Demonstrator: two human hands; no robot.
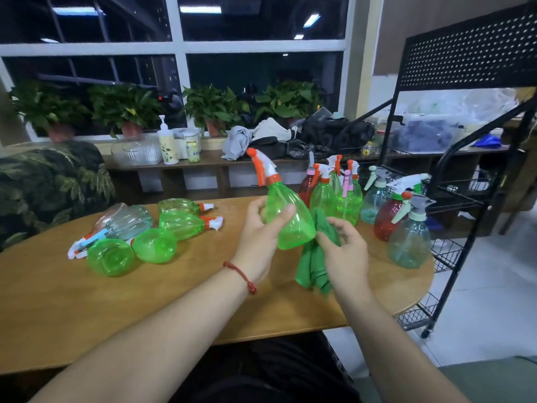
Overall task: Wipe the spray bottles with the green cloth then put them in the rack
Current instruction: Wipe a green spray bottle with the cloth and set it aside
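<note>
The green spray bottle (287,216) is held up above the wooden surface (174,301), tilted with its orange nozzle up and to the left; whether the see-through plastic holds any liquid I cannot tell. The lying bottles (174,225) sit at the left, and the standing bottles (334,196) cluster at the right edge, just beside the black wire rack (465,199). The left hand (258,237) is wrapped round the bottle's middle, thumb across the front, while the right hand (343,251) pinches the green cloth (312,266) bunched against the bottle's base, its loose end hanging towards the surface.
</note>
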